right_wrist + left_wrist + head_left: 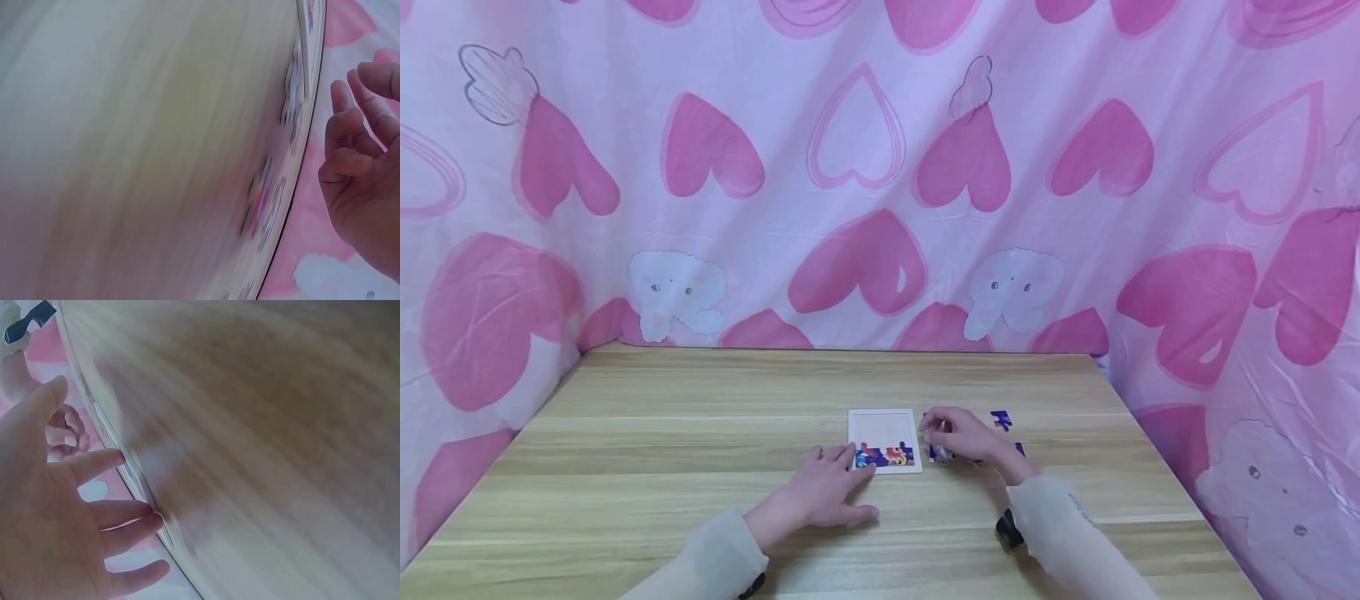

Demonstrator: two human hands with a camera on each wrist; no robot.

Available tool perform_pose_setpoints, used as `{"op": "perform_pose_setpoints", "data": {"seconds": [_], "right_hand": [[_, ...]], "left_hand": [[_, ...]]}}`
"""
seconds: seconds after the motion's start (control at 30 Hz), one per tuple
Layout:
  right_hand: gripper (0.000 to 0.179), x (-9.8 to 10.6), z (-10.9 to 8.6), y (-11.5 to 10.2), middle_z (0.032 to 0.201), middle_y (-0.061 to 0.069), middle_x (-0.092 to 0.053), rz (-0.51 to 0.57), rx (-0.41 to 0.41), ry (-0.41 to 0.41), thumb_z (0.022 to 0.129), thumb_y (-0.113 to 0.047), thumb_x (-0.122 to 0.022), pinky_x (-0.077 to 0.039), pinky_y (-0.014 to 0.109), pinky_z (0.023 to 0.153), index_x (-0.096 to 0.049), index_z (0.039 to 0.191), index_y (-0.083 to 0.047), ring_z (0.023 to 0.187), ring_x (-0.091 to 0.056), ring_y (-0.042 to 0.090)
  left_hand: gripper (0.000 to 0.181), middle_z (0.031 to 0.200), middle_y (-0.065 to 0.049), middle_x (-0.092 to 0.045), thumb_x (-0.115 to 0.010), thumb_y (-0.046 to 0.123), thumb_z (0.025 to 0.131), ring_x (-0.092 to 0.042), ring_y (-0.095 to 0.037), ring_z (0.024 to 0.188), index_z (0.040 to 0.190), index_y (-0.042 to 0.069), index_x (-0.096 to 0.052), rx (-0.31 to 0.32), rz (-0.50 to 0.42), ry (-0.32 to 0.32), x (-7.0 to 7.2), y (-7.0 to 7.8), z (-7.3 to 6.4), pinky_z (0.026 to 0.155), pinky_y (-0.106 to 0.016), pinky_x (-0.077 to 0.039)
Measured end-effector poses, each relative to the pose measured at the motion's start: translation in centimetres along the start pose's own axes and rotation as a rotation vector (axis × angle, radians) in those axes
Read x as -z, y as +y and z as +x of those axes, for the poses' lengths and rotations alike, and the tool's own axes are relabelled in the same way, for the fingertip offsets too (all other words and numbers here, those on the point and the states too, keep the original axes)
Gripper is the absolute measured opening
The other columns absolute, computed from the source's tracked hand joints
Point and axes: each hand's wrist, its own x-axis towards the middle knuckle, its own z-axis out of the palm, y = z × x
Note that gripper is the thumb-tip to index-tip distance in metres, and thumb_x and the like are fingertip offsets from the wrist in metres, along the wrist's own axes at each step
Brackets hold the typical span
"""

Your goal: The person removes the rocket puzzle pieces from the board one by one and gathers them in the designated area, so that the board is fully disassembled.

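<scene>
While the left hand (829, 486), ungripping with fingers spread, lies at the near left corner of one white puzzle tray (883, 427), the right hand (962, 435) hangs bent-fingered above loose jigsaw pieces (1000, 420) to the right; whether it pinches one cannot be told. At least three show, largely purple. Joined pieces (887, 457), blue, orange and purple, line the tray's near end.
</scene>
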Motion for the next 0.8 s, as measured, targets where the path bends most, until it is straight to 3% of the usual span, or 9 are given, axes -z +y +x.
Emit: {"op": "perform_pose_setpoints", "data": {"seconds": [0.4,0.8], "right_hand": [[0.014,-2.2,2.9,-2.2,0.082,-0.004,-0.055,-0.027,0.0,-0.078,0.085,-0.012,-0.054,-0.042,0.029,0.064,-0.062,0.097,-0.013,0.075,-0.049,0.014],[0.017,-3.6,5.1,-2.9,0.08,-0.003,-0.057,0.038,-0.02,-0.132,0.081,-0.007,-0.058,-0.042,0.031,0.067,-0.064,0.096,-0.014,0.074,-0.05,0.014]], "left_hand": [[0.07,0.132,-0.02,-0.038,-0.041,0.067,0.077,-0.035,-0.035,0.119,0.127,0.019,-0.049,-0.012,0.023,0.016,0.1,0.0,0.0,0.092,-0.058,-0.024],[0.069,0.13,-0.021,-0.039,-0.041,0.066,0.077,-0.036,-0.034,0.118,0.127,0.018,-0.05,-0.023,0.039,0.016,0.3,0.1,0.1,0.091,-0.058,-0.025]]}}
